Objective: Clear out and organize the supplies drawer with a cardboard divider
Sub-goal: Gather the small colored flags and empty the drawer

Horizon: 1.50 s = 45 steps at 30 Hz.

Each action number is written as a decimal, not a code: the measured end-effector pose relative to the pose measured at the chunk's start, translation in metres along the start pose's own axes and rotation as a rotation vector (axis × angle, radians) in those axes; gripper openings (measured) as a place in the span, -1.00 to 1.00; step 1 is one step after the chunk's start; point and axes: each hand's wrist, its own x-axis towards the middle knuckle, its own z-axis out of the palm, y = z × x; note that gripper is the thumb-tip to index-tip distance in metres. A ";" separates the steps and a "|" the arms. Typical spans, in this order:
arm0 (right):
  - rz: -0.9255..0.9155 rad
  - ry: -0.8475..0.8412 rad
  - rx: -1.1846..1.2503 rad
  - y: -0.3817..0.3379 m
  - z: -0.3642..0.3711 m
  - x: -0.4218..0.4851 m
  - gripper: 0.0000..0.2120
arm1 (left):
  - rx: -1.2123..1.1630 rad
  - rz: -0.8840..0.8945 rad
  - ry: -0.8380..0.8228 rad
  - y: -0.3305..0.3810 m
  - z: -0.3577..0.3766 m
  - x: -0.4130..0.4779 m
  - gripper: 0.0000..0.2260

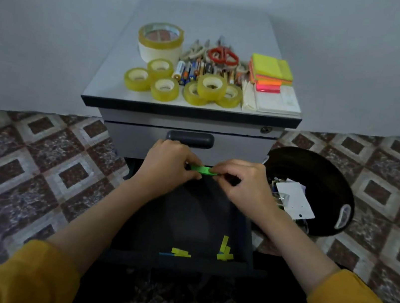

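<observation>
The dark drawer [249, 240] of a grey cabinet [143, 139] is pulled open below me. Over its back end, my left hand [168, 164] and my right hand [244, 182] pinch the two ends of a small green strip [202, 169]. A few yellow paper strips [224, 251] and a blue one lie at the drawer's front; the rest of its floor looks bare. On the cabinet top sit tape rolls [164, 88], a big tape roll [160, 41], batteries [188, 71], red-handled scissors [223, 56], sticky notes [270, 72] and white paper pads [277, 100].
A black round bin [329, 187] holding paper scraps and clutter stands on the patterned tile floor to the right of the drawer. A grey wall runs behind the cabinet. A pale sheet edge shows at the far left on the floor.
</observation>
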 end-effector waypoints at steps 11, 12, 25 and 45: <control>-0.033 0.103 -0.063 -0.013 -0.054 0.022 -0.85 | -0.151 0.018 0.030 0.034 -0.039 0.018 -0.68; -0.016 0.108 -0.059 -0.012 -0.062 0.026 -0.86 | -0.178 0.026 0.045 0.035 -0.043 0.022 -0.64; 0.296 0.160 -0.158 0.035 -0.116 0.098 -0.86 | 0.097 0.037 -0.050 0.018 -0.027 0.051 -0.54; 0.269 -0.170 -0.469 0.052 -0.110 0.123 -0.80 | 0.050 0.056 -0.032 0.013 -0.023 0.055 -0.56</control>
